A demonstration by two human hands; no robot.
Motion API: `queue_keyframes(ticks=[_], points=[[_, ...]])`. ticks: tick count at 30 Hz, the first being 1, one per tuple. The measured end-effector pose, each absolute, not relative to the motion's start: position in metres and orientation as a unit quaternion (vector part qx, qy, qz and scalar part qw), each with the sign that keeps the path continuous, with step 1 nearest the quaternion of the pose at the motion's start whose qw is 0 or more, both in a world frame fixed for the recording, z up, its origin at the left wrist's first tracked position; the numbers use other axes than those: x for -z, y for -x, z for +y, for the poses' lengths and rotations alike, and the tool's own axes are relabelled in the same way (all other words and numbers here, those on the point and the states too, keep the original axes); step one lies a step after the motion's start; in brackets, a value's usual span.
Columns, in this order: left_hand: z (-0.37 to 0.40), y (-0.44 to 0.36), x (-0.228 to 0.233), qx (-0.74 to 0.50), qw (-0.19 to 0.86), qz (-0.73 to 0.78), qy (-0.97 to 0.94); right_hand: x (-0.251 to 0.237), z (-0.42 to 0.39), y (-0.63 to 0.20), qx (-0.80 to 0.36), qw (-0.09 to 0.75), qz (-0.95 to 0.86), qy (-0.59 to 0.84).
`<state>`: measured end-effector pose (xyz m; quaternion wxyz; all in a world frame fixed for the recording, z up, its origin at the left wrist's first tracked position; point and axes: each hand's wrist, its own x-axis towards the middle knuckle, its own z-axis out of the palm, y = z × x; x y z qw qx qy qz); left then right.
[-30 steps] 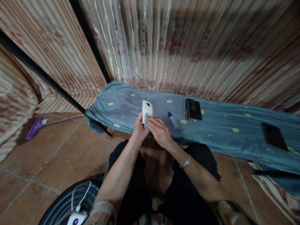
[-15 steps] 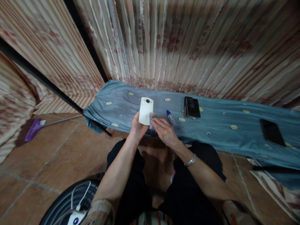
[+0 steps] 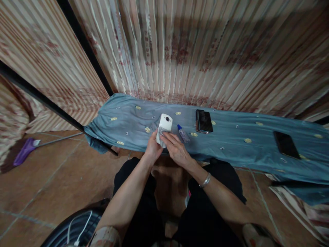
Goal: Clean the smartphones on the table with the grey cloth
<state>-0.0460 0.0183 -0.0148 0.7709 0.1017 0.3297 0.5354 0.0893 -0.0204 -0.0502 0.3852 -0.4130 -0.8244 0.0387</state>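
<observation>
1. Your left hand [image 3: 153, 150] was closed around the lower part of a white phone [image 3: 163, 129], holding it upright over the near edge of the worktop [image 3: 231, 151].
2. Your right hand [image 3: 176, 151] had its fingers together, pressing a small grey wipe [image 3: 161, 131] against the back of the phone; a metal bracelet [image 3: 205, 180] sat on that wrist.
3. The phone's round camera lens showed near its top end, facing you.
4. Just to the right of your hands, a small clear bottle with a blue cap [image 3: 183, 133] lay on its side on the blue cloth [image 3: 128, 120] that covered the worktop.
5. Further right lay a stack of dark phones [image 3: 204, 121], screen up, and well apart from it, near the right end, another black phone [image 3: 286, 144].
6. Striped curtains [image 3: 192, 51] hung behind the worktop.
7. On the tiled floor [image 3: 51, 178] far to your left lay a purple broom [image 3: 24, 155].
8. A white cable [image 3: 81, 226] was near your left elbow.
</observation>
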Motion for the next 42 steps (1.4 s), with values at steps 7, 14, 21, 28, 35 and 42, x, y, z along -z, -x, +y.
queue_keyframes(ticks=[7, 14, 21, 28, 35, 42], points=[[0.011, 0.037, 0.015, -0.521, 0.776, 0.34, -0.11, 0.048, -0.003, -0.104, -0.029, 0.392, -0.791, 0.469], [0.008, 0.043, 0.011, -0.509, 0.778, 0.343, -0.133, 0.058, -0.03, -0.079, 0.016, 0.389, -0.843, 0.372], [0.0, 0.032, 0.021, -0.567, 0.718, 0.349, -0.204, 0.055, -0.013, -0.091, 0.049, 0.372, -0.835, 0.403], [-0.005, 0.03, 0.03, -0.525, 0.691, 0.387, -0.31, 0.053, 0.014, -0.11, 0.044, 0.369, -0.799, 0.473], [-0.011, 0.03, 0.018, -0.496, 0.721, 0.385, -0.292, 0.054, 0.028, -0.115, 0.04, 0.373, -0.778, 0.505], [-0.011, 0.027, 0.016, -0.501, 0.733, 0.374, -0.266, 0.06, 0.031, -0.118, 0.036, 0.388, -0.755, 0.528]])
